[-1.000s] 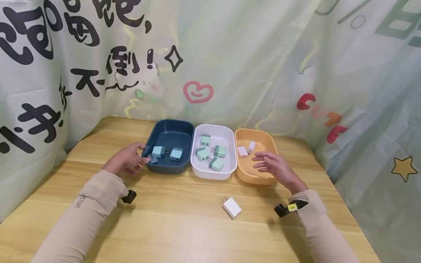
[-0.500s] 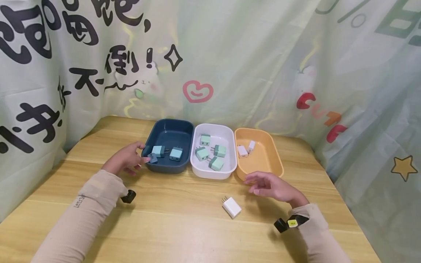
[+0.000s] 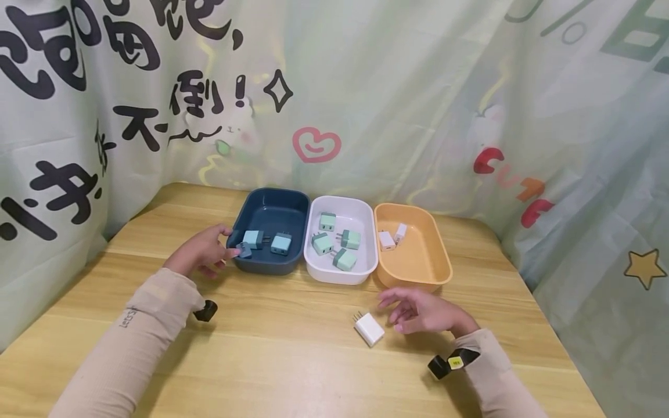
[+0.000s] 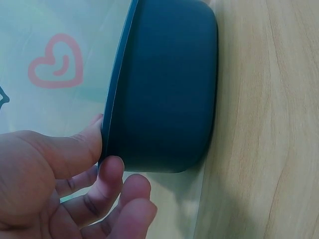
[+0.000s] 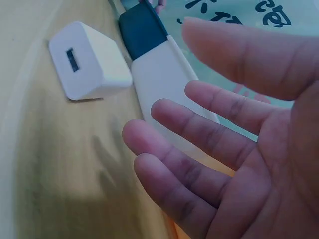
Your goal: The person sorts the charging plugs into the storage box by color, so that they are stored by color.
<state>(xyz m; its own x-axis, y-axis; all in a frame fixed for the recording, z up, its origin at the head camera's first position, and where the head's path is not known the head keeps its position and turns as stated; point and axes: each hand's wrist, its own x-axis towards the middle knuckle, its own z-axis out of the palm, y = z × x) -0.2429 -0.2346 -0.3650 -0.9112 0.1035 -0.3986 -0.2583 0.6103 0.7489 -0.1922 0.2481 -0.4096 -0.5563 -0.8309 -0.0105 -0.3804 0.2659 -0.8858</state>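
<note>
My left hand (image 3: 206,251) grips the rim of the dark blue bin (image 4: 164,89) at its left side, thumb and fingertips at the edge. Inside that bin, light blue charger plugs (image 3: 281,244) lie near the front, and a small darker blue piece (image 3: 243,250) sits right by the thumb. A white charger plug (image 3: 369,329) rests on the table, prongs pointing up and left; the right wrist view shows its USB port. Just right of it hovers my right hand (image 3: 423,312), holding nothing, its fingers apart and loosely bent.
Beside the blue bin stand a white bin (image 3: 341,278) with several green charger plugs (image 3: 345,259) and an orange bin (image 3: 418,270) with two small whitish plugs (image 3: 387,241). A printed curtain (image 3: 397,104) hangs behind the wooden table (image 3: 272,348).
My right hand has come back from over the orange bin, toward me and slightly left, to beside the white charger plug. My left hand has stayed on the blue bin's rim.
</note>
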